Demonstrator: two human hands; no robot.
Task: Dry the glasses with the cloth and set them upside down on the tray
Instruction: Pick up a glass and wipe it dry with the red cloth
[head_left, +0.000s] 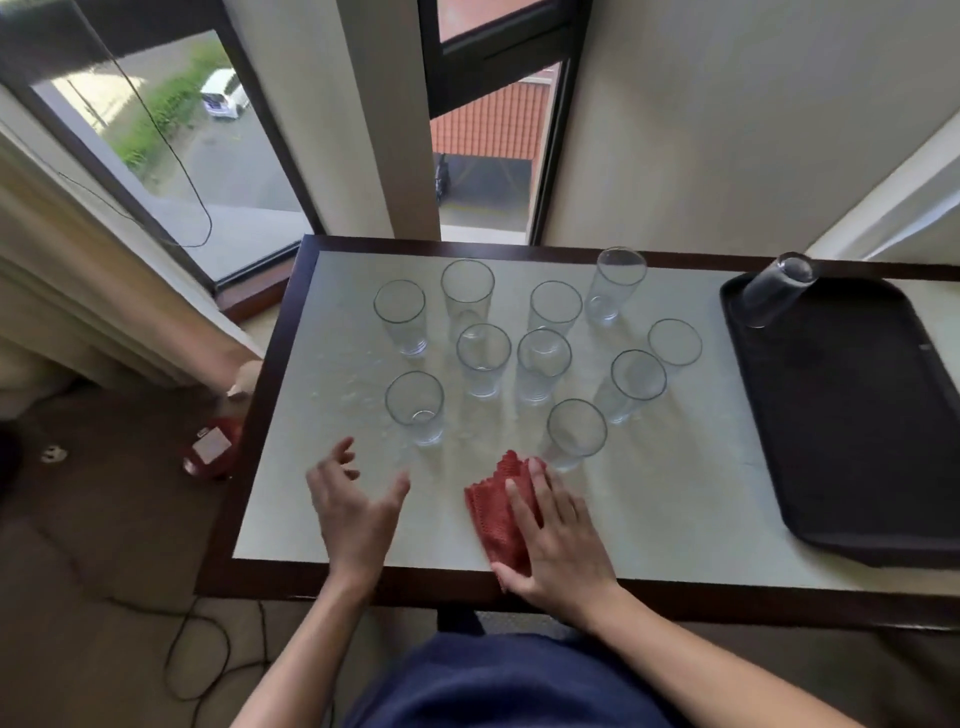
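A person in a dark blue top is standing at a white, dark-edged surface (675, 509) by a window, with ten clear glasses (543, 364) standing upright and rim-up in a loose cluster across its middle. Water droplets are beading on the surface to the left of them.

The right hand (556, 530) is lying flat on a crumpled red cloth (498, 514) near the front edge, fingers stretched straight over it and pressing it down rather than curling round it. The cloth's far tip is sitting just beside the nearest glass (574, 434).

The left hand (353, 504) is hovering over the surface with fingers spread and slightly bent, holding nothing. It is reaching toward the front-left glass (415, 405) without touching it.

At the right end a dark tray (857, 415) is resting on the surface, well apart from the cluster. One inverted glass (776, 291) is standing mouth-down in the tray's far left corner.

On the floor at left, a small red object (213, 449) is lying beside thin dark cables.
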